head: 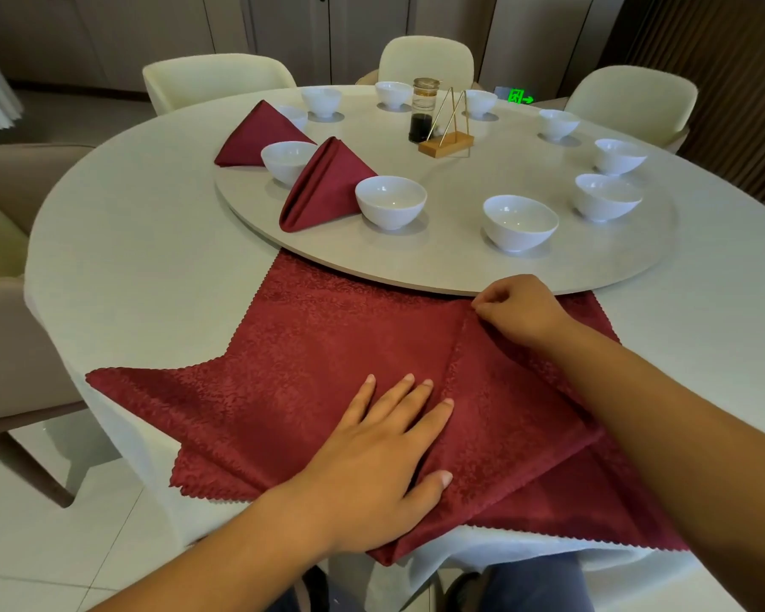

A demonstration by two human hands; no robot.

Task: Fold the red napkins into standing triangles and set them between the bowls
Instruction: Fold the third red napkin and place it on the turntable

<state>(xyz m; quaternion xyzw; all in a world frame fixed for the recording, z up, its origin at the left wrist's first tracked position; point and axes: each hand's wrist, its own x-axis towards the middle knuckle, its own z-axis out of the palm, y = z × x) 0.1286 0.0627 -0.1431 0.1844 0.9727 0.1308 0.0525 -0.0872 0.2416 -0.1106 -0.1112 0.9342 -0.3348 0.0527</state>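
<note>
- Red napkin [327, 368] spread at table [151, 258] near edge, front corners overhanging; far corner possibly under turntable [416, 267] rim, hard to tell.
- Left hand [385, 452] flat, fingers straight, pinning fold.
- Right hand [517, 311] pinching folded-in corner.
- Risk: cloth sliding off near edge once unpinned; skewed crease, leaning triangle.
- Folded napkins [323, 187] standing between bowls [391, 207], turntable's left edge.

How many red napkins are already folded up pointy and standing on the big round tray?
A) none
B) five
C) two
C: the near folded napkin and the far folded napkin both stand on the round tray, while the flat napkin lies spread out in front, not yet stood up.
</note>
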